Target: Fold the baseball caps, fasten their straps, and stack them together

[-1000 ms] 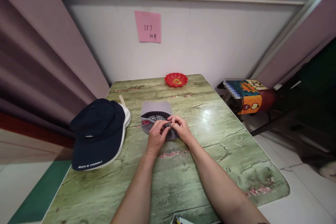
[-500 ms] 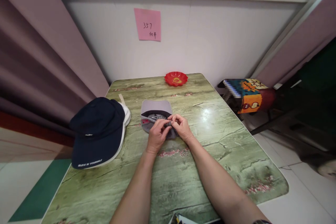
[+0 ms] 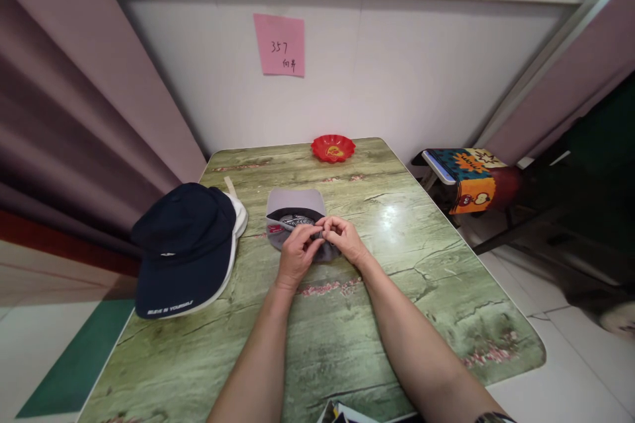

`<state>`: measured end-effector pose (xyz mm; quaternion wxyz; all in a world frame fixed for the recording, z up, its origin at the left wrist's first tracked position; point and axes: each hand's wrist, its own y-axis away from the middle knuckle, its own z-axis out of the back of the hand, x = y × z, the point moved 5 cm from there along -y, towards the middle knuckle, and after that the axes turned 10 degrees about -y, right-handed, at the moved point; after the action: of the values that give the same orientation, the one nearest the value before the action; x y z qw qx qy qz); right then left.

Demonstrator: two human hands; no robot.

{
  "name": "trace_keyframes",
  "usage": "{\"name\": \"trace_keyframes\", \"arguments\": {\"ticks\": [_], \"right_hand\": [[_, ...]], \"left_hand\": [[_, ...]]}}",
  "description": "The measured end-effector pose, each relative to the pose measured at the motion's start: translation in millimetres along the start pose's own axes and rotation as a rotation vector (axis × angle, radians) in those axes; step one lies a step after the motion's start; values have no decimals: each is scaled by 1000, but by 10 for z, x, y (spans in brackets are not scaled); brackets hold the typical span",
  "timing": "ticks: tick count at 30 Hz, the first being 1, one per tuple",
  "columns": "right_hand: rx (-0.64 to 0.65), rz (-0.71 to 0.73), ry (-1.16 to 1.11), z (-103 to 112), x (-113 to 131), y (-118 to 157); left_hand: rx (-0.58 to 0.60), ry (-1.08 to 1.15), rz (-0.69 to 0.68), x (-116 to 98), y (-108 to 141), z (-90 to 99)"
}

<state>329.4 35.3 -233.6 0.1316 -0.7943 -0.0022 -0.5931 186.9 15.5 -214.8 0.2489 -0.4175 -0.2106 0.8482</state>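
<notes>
A grey cap (image 3: 296, 201) lies on the green wood-patterned table (image 3: 337, 324), its brim pointing away from me and its dark inside partly showing. My left hand (image 3: 298, 252) pinches the near edge of the cap at its strap. Close beside it, my right hand (image 3: 343, 238) pinches the same strap, fingertips almost touching those of the left. The small part between the fingers is mostly hidden.
Navy cap (image 3: 186, 244) stacked over a white cap (image 3: 240, 217) at the table's left side. Red scalloped dish (image 3: 333, 149) near the wall. Papers (image 3: 347, 414) at the near edge. Covered stool (image 3: 469, 178) beyond the right edge.
My right hand has shifted very slightly to the right at the strap. My left hand and the caps look unmoved.
</notes>
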Motion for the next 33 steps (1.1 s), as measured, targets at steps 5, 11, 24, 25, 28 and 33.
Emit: {"name": "trace_keyframes", "arguments": {"ticks": [5,11,24,25,28,33], "right_hand": [[36,-19,-93,-8,0,-1],[-3,-19,-117,-14,-27,-6],[-59,-28,-89,-11,-39,-8],[-60,-27,-91,-10,-37,-8],[-53,-24,-98,-7,-41,-8],[-25,-9,-76,-13,-46,-6]], "left_hand": [[-6,-1,-4,-3,2,13],[-37,59,100,37,-12,30],[-111,95,283,-24,50,182],[-65,93,281,-21,51,155],[-29,127,324,27,53,100],[-45,283,460,124,48,64]]}}
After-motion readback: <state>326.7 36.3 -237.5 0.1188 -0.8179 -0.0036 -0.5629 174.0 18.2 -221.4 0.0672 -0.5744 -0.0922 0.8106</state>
